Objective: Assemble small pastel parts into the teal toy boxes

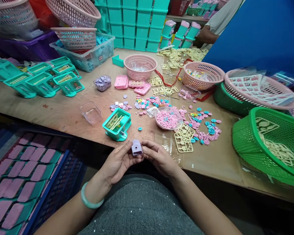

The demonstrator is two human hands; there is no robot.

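Note:
My left hand (117, 161) and my right hand (159, 158) meet just below the table's front edge, both pinching a small lilac plastic part (136, 148) between the fingertips. A pale green bangle (89, 199) sits on my left wrist. Just beyond my hands stands a teal toy box (117, 124) with cream sticks inside. To its right lies a clear round dish of pink pieces (168, 118) and a cream parts frame (183, 138).
Loose pink and blue buttons (205, 129) scatter over the wooden table (63, 111). Green baskets (271, 143) fill the right, pink baskets (140, 67) the middle, teal boxes (42, 81) the left. A blue crate of lilac-topped boxes (26, 182) sits lower left. Another person's arm (207, 34) shows far back.

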